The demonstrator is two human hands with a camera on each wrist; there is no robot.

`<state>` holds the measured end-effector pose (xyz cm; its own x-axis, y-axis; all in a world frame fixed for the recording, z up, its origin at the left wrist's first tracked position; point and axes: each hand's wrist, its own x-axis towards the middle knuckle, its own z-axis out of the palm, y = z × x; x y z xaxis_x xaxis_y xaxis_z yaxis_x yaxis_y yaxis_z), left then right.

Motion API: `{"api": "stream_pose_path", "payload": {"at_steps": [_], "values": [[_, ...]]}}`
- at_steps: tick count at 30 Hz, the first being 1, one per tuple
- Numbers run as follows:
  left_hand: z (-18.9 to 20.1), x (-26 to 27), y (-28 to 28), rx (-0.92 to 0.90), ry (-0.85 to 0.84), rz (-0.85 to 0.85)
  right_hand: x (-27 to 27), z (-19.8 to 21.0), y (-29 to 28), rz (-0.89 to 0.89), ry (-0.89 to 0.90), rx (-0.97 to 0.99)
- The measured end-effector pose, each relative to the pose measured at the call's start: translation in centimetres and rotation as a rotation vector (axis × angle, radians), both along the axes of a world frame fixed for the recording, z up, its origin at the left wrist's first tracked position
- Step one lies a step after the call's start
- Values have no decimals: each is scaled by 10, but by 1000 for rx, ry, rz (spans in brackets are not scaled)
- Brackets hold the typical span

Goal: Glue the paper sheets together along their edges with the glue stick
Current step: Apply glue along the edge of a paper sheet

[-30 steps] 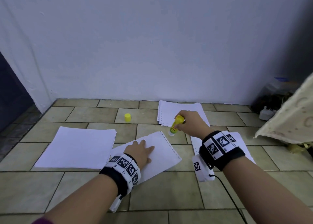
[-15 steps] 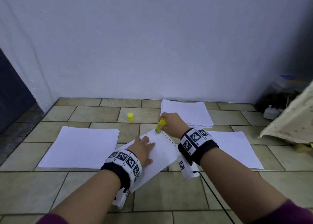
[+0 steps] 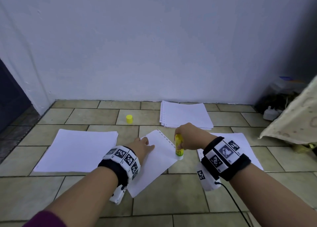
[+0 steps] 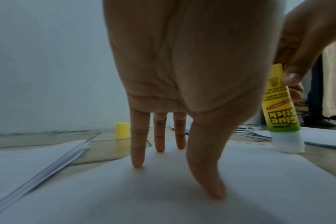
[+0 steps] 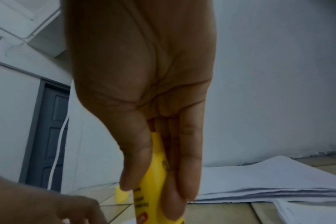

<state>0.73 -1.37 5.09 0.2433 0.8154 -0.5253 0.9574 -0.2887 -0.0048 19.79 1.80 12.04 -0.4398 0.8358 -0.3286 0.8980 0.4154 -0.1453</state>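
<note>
Right hand (image 3: 188,137) grips glue stick (image 3: 178,148), tip at near end of sheet's (image 3: 154,165) punched edge. Left hand (image 3: 143,145) flat, fingers straight, pinning it. Joining not begun (stacks (image 3: 80,149) wait).

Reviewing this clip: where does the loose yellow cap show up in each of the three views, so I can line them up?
Head: the yellow cap stands on a floor tile near the wall, left of centre.
Left wrist: the cap stands on the floor left of the left hand.
Right wrist: only part of the cap shows, low, behind the right hand's thumb.
Shared landmark: the glue stick, right of the cap in every view.
</note>
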Motion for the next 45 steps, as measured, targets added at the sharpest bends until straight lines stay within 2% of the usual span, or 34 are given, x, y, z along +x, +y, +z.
{"api": "stream_pose_path", "payload": {"at_steps": [2,5,8,10,15,17,23,30,38,45], "values": [[4,4,-3,31,47,-6,4,5,5,-64,70,-1],[4,11,-10,138,68,-9,12,12,15,-211,296,40],[-4,13,-14,117,-96,1,14,12,22,-315,490,52],[-4,13,-17,84,-130,4,11,7,26,-325,540,70],[1,13,-15,101,17,73,-3,-9,33,-354,598,88],[0,10,-13,119,33,97,-13,-16,35,-339,582,80],[-13,1,-12,99,-89,137,-47,-31,38,-263,545,92],[-17,-1,-12,74,-82,136,-64,-36,44,-199,506,61],[-15,-1,-11,72,-67,133,-17,-12,26,-27,160,79],[-11,-2,-9,80,-62,117,27,-5,3,-82,91,36]]}}
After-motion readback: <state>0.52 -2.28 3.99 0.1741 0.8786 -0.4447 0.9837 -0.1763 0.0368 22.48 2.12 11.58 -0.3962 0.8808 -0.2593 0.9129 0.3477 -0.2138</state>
